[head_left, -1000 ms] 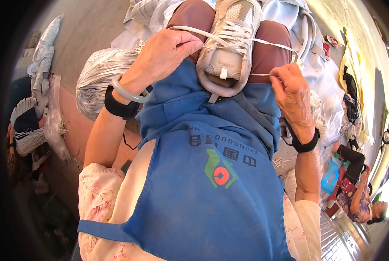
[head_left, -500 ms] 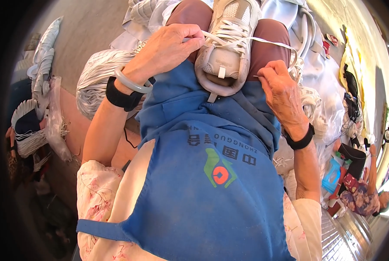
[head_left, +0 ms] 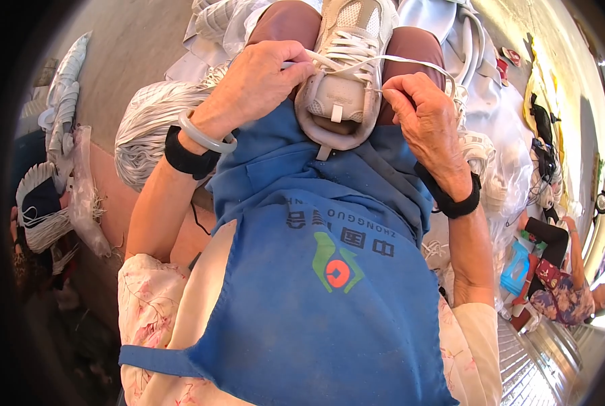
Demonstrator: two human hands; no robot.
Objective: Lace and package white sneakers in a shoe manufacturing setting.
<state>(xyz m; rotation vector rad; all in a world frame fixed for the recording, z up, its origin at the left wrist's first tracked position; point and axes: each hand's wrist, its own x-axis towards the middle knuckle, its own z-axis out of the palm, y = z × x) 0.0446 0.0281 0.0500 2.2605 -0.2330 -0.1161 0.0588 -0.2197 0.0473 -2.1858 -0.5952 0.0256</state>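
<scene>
A white sneaker lies heel-toward-me between my knees, on a blue apron. My left hand presses against the shoe's left side and pinches one end of the white shoelace. My right hand sits at the shoe's right side, fingers closed on the lace's other run, which loops out over my right knee. Both wrists wear black bands; a pale bangle circles the left one.
A thick bundle of white laces lies left of my lap. More white shoes and a plastic bag are piled at far left. White shoe parts heap on the right. Another person sits at lower right.
Both hands have closed in toward the shoe's lacing. My right hand moved up and left from the knee to the shoe's side, shortening the stretched lace.
</scene>
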